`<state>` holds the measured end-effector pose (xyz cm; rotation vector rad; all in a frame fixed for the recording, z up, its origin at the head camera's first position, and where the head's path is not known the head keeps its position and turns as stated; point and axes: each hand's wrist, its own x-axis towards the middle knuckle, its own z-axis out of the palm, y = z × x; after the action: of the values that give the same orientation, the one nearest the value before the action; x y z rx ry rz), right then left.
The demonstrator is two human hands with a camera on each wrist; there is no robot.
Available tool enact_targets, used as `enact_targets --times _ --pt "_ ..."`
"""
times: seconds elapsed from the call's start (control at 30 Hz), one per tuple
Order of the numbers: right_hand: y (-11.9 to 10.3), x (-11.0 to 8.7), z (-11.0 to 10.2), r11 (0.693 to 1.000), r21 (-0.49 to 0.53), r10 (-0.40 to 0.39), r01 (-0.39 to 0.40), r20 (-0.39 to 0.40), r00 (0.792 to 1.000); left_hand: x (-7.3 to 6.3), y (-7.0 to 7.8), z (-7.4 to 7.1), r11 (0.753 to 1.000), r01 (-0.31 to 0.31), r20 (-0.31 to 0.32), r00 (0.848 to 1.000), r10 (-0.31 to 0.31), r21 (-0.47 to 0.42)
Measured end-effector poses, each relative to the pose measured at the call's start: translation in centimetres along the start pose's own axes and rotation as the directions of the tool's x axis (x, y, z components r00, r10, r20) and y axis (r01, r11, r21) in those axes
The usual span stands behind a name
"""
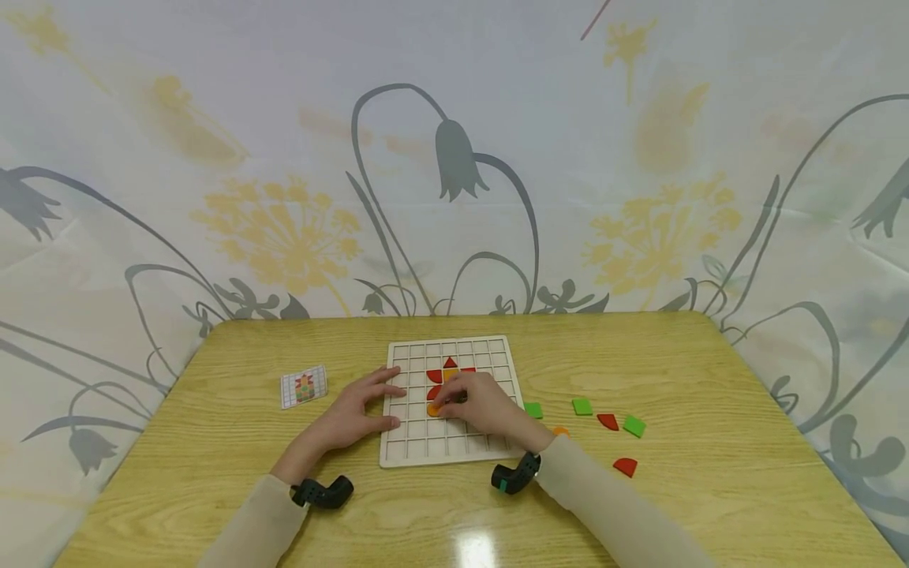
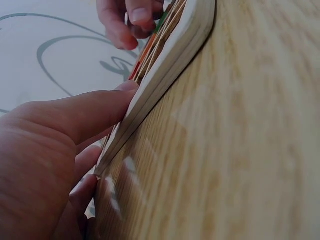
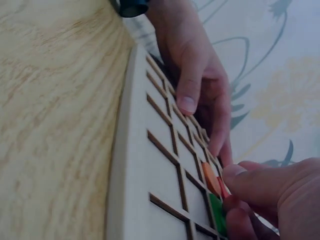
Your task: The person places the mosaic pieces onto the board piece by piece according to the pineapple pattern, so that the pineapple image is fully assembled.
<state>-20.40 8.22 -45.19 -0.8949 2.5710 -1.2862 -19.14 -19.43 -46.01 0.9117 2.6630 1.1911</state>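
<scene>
A white square grid board (image 1: 415, 454) lies on the table. My left hand (image 1: 358, 406) rests at its left edge, fingers spread, with fingertips on the rim. My right hand (image 1: 479, 402) reaches over the board's middle, thumb and forefinger bent together at a rounded orange tile (image 1: 433, 410). In the right wrist view the orange tile (image 3: 210, 177) sits at the grid cells, right by the thumb tip. Near it are red tiles (image 1: 434, 377), a red triangle (image 1: 450, 362), an orange square partly under the hand, and a green tile (image 3: 217, 215).
A small pattern card (image 1: 304, 386) lies left of the board. To the right are scattered green tiles (image 1: 582, 407), red quarter-round tiles (image 1: 625, 467) and an orange tile (image 1: 561, 431) partly behind the right wrist. A patterned cloth (image 1: 454, 260) hangs behind the table.
</scene>
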Motion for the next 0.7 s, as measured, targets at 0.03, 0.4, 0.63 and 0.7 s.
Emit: enact_targets --times 0.03,0.4,0.63,0.7 --pt "0.2 0.0 -0.1 1.000 0.008 -0.008 0.008 -0.005 1.000 0.0 0.0 0.0 1.000 0.000 0.001 1.000 0.000 -0.002" --pt "1.7 -2.1 -3.5 0.996 0.089 0.031 -0.030 -0.019 0.999 -0.1 -0.3 0.1 1.000 0.004 0.003 1.000 -0.004 -0.003" --pt "3.1 -4.4 -6.4 0.996 0.042 0.077 -0.075 -0.048 0.996 -0.1 -0.3 0.1 1.000 0.004 -0.004 1.000 -0.004 0.013" --pt "3.4 -5.1 -7.1 0.996 0.036 0.089 -0.087 -0.043 0.995 -0.1 -0.3 0.1 1.000 0.005 -0.004 1.000 -0.005 0.015"
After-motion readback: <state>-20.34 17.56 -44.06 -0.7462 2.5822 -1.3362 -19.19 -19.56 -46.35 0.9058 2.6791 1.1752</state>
